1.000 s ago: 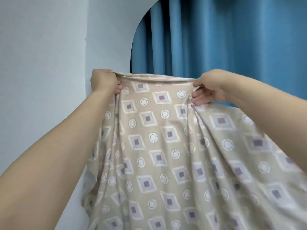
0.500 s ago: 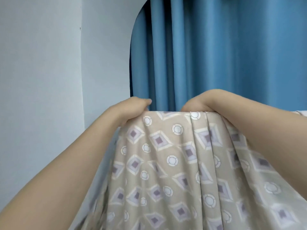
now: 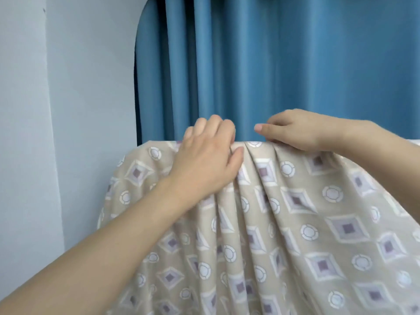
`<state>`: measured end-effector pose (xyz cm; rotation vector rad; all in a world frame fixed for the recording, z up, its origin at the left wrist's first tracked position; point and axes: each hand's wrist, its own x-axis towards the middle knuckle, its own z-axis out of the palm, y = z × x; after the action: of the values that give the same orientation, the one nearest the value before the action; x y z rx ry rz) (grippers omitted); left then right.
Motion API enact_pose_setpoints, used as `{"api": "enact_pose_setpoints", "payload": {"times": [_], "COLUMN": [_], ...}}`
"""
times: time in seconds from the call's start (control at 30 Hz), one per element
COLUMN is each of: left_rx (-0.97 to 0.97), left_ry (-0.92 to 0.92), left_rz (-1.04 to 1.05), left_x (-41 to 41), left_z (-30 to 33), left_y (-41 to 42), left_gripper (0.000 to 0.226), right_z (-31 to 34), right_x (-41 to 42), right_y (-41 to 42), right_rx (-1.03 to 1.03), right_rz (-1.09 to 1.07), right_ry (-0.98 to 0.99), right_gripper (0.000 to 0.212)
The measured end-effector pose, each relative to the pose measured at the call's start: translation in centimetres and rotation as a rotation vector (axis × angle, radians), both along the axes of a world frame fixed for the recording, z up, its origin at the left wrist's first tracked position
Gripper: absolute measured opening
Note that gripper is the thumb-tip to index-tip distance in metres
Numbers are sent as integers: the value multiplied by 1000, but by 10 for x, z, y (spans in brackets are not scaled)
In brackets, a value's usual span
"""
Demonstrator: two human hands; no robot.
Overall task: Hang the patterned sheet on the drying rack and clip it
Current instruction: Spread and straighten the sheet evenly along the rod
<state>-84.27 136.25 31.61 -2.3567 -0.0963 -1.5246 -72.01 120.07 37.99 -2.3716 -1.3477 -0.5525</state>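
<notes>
The patterned sheet, beige with diamonds and circles, hangs draped over a support that it hides completely; its top fold runs level across the middle of the view. My left hand rests on the top fold with its fingers relaxed over the edge and the thumb on the front of the cloth. My right hand lies on the fold just to the right, its thumb stretched out free of the cloth and its fingers hidden behind the edge. The drying rack and any clips are out of sight.
A blue curtain hangs right behind the sheet. A pale wall with an arched edge stands on the left. A small white patch shows at the right edge above the sheet.
Both hands held the sheet's top edge up, then brought it down over the hidden support. The left hand's grip has loosened into a flat rest, and the right thumb has come off the cloth.
</notes>
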Motion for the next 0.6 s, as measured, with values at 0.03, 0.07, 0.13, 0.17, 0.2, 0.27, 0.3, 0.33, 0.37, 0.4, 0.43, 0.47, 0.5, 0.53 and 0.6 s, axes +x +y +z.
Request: {"api": "enact_pose_setpoints", "payload": {"times": [0.03,0.07,0.13,0.17,0.2,0.27,0.3,0.33,0.37,0.4,0.43,0.47,0.5,0.53,0.6], "left_rx": [58,98,82,43,2,-74,-112,-150,-184,-232,-331,-493,-697,-898,-1094], "left_ry": [-1,-22,-7,48,117,281,362,418,451,473,504,558,626,672,593], "left_rz": [60,137,281,333,369,398,403,390,365,312,205,54,-127,-318,-586], "left_x": [7,13,16,15,17,21,21,23,25,28,31,34,35,33,31], "left_z": [-5,-8,-6,-5,-6,-10,-12,-13,-15,-17,-18,-20,-20,-17,-1], "left_y": [-13,-25,-48,-58,-64,-70,-72,-70,-68,-65,-62,-60,-61,-66,-76], "left_gripper": [34,40,50,55,59,63,63,60,54,46,39,35,34,34,38], "right_z": [-4,-8,-14,-16,-17,-21,-22,-23,-24,-25,-25,-26,-25,-23,-15], "right_x": [1,3,8,11,15,23,27,31,34,37,40,42,43,44,45], "right_y": [-11,-22,-42,-50,-59,-73,-79,-84,-89,-91,-93,-93,-92,-92,-93], "right_rx": [5,2,-4,-12,-20,-32,-26,-7,16,31,37,37,38,48,96], "right_rz": [5,12,20,6,-20,-83,-98,-92,-74,-50,-28,-5,20,52,142], "right_ry": [-1,-3,-10,-27,-47,-91,-100,-95,-83,-73,-66,-56,-37,7,171], "right_gripper": [52,50,47,47,48,47,45,45,44,44,43,42,40,39,33]}}
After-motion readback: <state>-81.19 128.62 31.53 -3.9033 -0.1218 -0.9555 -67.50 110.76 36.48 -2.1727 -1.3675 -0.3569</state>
